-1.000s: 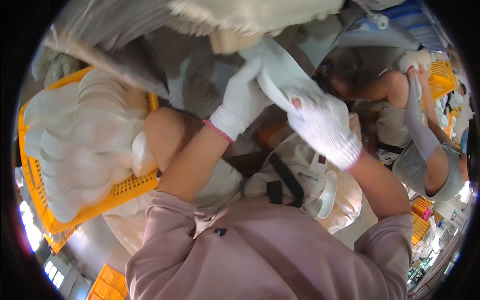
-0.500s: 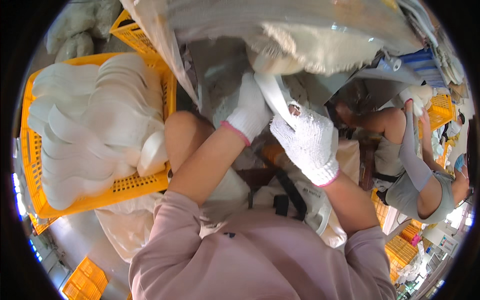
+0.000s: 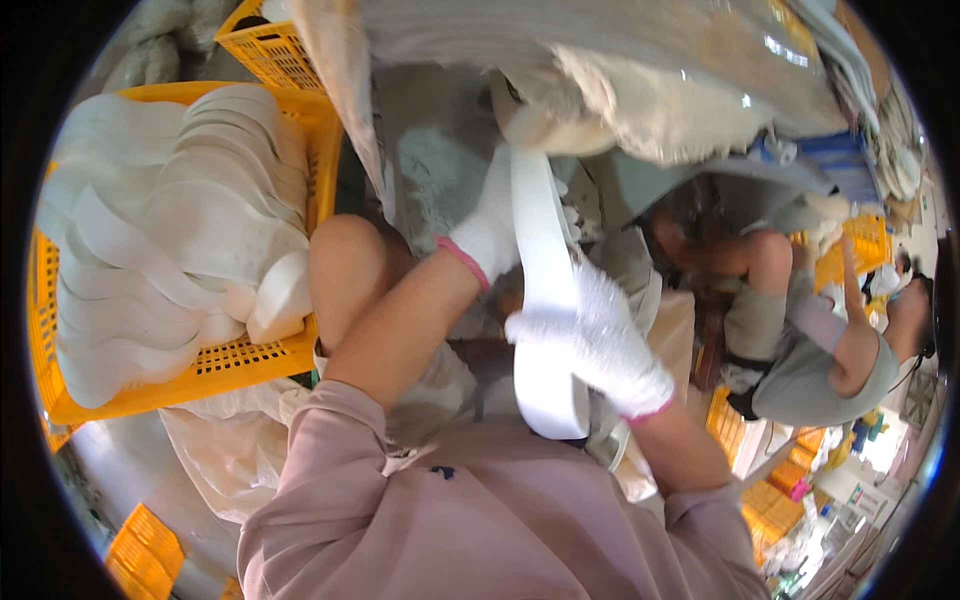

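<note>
A long white piece shaped like a shoe sole stands on end between my gloved hands, its broad side toward me. My left hand, in a white knit glove with a pink cuff, is closed on its far part; the fingers are partly hidden behind the piece. Across its near half lies my right hand, in a similar glove, wrapped round the edge. The far end of the sole meets or lies very near a pale rounded wheel under a fuzzy, dust-coated cover; I cannot tell if they touch.
At my left a yellow crate holds several stacked white soles. Another yellow crate stands behind it. Grey sheeting hangs over the work spot. At the right a co-worker sits near more yellow crates.
The white sole has been turned from edge-on to broad side toward me, its near end now lower and closer to my body. My right hand has shifted round its near half.
</note>
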The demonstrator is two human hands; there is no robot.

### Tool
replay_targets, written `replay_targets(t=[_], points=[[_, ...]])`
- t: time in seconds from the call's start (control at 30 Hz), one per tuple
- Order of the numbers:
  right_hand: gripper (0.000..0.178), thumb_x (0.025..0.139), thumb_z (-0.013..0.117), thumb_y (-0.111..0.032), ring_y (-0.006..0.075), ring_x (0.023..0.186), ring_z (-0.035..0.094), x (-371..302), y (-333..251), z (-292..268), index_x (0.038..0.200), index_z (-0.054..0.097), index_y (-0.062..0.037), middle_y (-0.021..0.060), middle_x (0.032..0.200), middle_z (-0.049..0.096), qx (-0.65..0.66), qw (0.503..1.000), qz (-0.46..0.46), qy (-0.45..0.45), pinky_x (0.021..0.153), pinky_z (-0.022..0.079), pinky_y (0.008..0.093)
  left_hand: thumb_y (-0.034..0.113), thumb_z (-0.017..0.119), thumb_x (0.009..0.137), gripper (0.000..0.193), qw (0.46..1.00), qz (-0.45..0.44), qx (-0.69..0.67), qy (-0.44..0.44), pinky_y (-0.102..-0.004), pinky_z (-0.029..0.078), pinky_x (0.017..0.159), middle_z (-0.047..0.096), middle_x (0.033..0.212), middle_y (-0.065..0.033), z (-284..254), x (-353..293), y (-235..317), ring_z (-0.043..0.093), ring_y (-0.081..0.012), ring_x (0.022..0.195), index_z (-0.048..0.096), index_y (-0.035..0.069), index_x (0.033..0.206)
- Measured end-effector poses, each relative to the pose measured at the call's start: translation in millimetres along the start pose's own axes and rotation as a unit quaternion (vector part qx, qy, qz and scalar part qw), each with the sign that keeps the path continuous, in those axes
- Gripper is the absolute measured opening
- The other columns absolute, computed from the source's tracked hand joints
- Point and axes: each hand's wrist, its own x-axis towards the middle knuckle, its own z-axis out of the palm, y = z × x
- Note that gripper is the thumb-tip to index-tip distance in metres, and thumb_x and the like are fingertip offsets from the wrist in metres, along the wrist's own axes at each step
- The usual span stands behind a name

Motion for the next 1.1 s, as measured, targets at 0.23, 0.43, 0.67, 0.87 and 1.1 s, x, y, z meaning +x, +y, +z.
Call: replay_targets(t=[0.23,0.43,0.67,0.87,1.1], points=[[0.034,0.099,0.076,-0.028,0.0235,0.077,0.075,-1.3,-13.7,-3.8,0.117,0.071,0.0008,0.0111,0.087,0.076,0.265,0.963,0.037,0.019,0.076,0.060,0.0372,0.077,0.039,0.102,0.082,0.979,0.183,-0.022,-0.087,-0.0600,0.061,0.080,0.065,0.088,-0.0238,3.6,-1.7,-1.6,0.069,-0.0450,0.081,0.063,-0.001,0.112],[0.042,0.080,0.085,-0.020,0.0418,0.095,0.071,-73.4,30.8,37.2,0.115,0.069,-0.0029,0.0187,0.103,0.072,-0.223,0.949,-0.127,0.182,0.083,0.058,0.0465,0.081,0.038,0.100,0.085,0.965,-0.010,-0.183,-0.185,-0.0613,0.059,0.088,0.068,0.095,-0.0225,-11.2,-20.2,-31.8,0.069,-0.0463,0.090,0.064,0.001,0.117],[0.037,0.082,0.085,-0.025,0.0400,0.086,0.075,19.3,1.8,-10.1,0.111,0.074,-0.0062,0.0194,0.093,0.077,-0.212,0.925,-0.189,0.252,0.073,0.061,0.0446,0.065,0.031,0.107,0.074,0.951,0.274,0.063,-0.126,-0.0529,0.061,0.086,0.074,0.106,-0.0227,-26.8,39.5,-3.7,0.073,-0.0386,0.094,0.065,0.003,0.129],[0.043,0.080,0.084,-0.041,0.0375,0.077,0.074,45.2,14.4,2.1,0.111,0.076,-0.0113,0.0139,0.090,0.078,-0.174,0.928,-0.168,0.283,0.069,0.059,0.0457,0.034,0.040,0.112,0.048,0.962,0.222,0.136,0.089,-0.0479,0.061,0.082,0.072,0.118,-0.0202,-26.0,30.1,8.3,0.071,-0.0357,0.096,0.064,-0.001,0.134],[0.046,0.079,0.092,-0.035,0.0387,0.086,0.076,27.8,25.1,13.0,0.109,0.077,-0.0038,0.0172,0.094,0.078,-0.116,0.911,-0.181,0.351,0.077,0.061,0.0436,0.048,0.054,0.107,0.051,0.980,0.191,0.034,-0.046,-0.0434,0.063,0.084,0.077,0.104,-0.0189,2.8,-10.0,9.3,0.077,-0.0330,0.094,0.065,0.000,0.122]])
